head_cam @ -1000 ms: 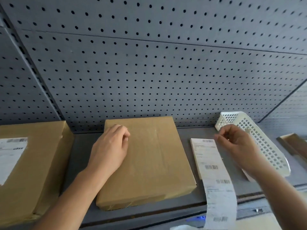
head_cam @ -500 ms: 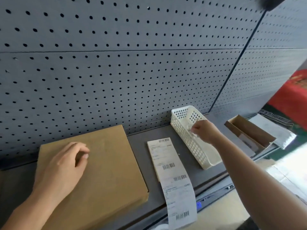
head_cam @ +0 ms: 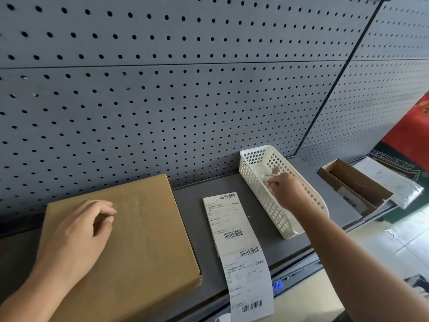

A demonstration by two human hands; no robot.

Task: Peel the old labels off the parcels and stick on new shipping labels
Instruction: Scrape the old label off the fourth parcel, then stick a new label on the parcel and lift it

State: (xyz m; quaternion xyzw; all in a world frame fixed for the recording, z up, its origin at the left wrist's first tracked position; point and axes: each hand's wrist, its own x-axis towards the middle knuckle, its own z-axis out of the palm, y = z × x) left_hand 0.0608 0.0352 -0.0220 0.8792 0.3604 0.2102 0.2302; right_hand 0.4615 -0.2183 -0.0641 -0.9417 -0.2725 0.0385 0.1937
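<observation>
Your left hand (head_cam: pixel 76 238): relaxed, resting on the parcel (head_cam: pixel 139 240), shelf (head_cam: pixel 190 205) left.
Your right hand (head_cam: pixel 286 189): curled inside the basket (head_cam: pixel 255 180) at a scrap (head_cam: pixel 269 178); grip unclear.
New labels (head_cam: pixel 234 231): overhanging shelf's front edge.

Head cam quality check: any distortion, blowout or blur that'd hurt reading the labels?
Head view: wide-angle stretch slants the grey pegboard wall seams; light soft, only a faint shadow under the left hand on the brown cardboard parcel; floor at lower right nearly blown out; white shipping-label strip barcodes sharp, fine print unreadable.
</observation>
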